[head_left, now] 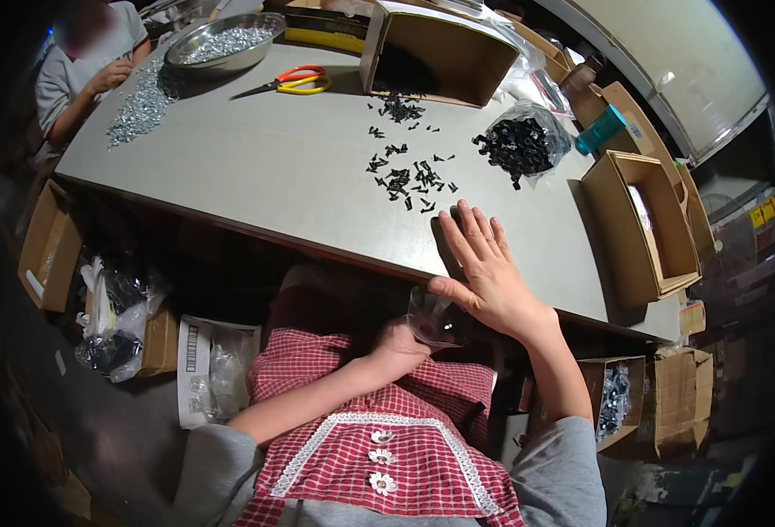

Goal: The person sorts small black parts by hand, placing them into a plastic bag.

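At the table's front edge, my left hand point(396, 345) grips a clear, cup-like plastic container point(437, 320) just below the tabletop. My right hand point(486, 277) is spread flat over the table edge above that container, fingers apart and holding nothing. Beyond its fingertips lie scattered small black plastic parts point(398, 182). More of them trail back to a cardboard box point(475, 61) tipped on its side with its mouth toward me. Right of these, a clear bag point(556, 132) spills a heap of black pieces point(517, 147).
At far left stand a metal bowl point(220, 63) of silvery pieces and a loose silvery pile point(141, 105), with another person point(97, 61) beside them. Scissors point(292, 81) lie near the back. A teal cup point(600, 129) and an open carton point(642, 224) line the right side.
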A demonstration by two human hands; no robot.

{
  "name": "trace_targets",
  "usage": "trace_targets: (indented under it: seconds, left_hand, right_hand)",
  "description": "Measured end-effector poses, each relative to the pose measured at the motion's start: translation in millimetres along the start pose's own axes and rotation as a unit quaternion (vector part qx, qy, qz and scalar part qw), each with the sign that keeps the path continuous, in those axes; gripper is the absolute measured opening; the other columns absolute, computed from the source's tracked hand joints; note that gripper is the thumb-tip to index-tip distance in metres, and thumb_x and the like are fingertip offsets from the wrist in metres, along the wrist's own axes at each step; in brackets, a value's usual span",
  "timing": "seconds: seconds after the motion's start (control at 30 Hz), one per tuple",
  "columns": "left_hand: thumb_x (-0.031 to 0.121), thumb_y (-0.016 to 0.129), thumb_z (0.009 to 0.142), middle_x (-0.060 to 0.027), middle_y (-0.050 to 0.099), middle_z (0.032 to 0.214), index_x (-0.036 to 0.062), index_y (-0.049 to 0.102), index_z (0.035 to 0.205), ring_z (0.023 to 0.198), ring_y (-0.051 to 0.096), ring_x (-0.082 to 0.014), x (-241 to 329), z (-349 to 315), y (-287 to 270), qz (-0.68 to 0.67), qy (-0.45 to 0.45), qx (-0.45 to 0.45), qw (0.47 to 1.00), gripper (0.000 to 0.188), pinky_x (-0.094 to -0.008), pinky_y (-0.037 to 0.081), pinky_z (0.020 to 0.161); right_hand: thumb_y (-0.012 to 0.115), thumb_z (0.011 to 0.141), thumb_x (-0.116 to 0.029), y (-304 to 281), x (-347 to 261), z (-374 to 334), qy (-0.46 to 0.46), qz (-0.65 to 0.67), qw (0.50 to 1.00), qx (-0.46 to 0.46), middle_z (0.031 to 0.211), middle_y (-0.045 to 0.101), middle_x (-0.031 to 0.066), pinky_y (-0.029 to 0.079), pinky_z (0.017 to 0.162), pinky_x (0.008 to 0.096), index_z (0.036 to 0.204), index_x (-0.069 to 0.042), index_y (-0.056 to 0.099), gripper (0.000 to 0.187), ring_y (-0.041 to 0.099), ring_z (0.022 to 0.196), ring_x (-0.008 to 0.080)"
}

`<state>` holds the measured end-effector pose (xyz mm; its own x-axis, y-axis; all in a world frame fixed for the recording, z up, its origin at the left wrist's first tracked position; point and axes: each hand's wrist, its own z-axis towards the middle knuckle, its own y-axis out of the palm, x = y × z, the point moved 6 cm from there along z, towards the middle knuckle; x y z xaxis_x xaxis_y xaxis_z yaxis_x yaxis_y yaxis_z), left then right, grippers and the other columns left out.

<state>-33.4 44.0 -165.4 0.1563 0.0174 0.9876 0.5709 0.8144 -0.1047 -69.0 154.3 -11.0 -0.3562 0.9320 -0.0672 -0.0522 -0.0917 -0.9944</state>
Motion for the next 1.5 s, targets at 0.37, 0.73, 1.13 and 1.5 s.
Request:
trace_targets:
  seconds: [0.37,0.73,1.13,1.5]
  left_hand:
    - [0.026,0.085,0.088,-0.0112,0.077,0.113,0.0065,0.069,0.124,0.103,0.074,-0.0225,3,3,-6,0.037,-0.093,0.010,0.995,0.043,-0.0348,0.058,0.091]
    - [0.026,0.085,0.087,-0.0104,0.076,0.116,0.0082,0.070,0.127,0.106,0.073,-0.0222,2,2,-6,0.064,-0.131,-0.017,0.989,0.047,-0.0354,0.057,0.093]
    - [0.027,0.082,0.087,-0.0167,0.076,0.104,0.0060,0.072,0.113,0.094,0.074,-0.0302,-3,3,-9,0.081,-0.106,-0.021,0.991,0.035,-0.0390,0.058,0.084]
    - [0.025,0.080,0.090,-0.0089,0.075,0.119,0.0090,0.066,0.132,0.107,0.071,-0.0201,-23,6,-3,0.047,-0.104,0.030,0.993,0.047,-0.0344,0.057,0.093]
  right_hand:
    - [0.057,0.092,0.011,-16,51,9,0.077,0.334,0.928,0.148,0.131,0.069,0.0144,0.049,0.110,0.0365,0.137,-0.001,0.062,0.047,0.065,0.126,0.0252]
    - [0.050,0.080,0.015,-15,12,29,-0.045,0.204,0.960,0.189,0.121,0.066,0.0165,0.050,0.100,0.0423,0.130,-0.006,0.069,0.058,0.059,0.116,0.0356]
    - [0.042,0.072,0.019,-11,32,37,-0.003,0.323,0.929,0.179,0.110,0.069,0.0172,0.054,0.092,0.0403,0.112,0.000,0.074,0.055,0.067,0.104,0.0369]
    - [0.053,0.070,0.015,-21,2,29,-0.093,0.249,0.952,0.148,0.112,0.070,0.0149,0.053,0.098,0.0419,0.112,-0.002,0.074,0.051,0.064,0.111,0.0360]
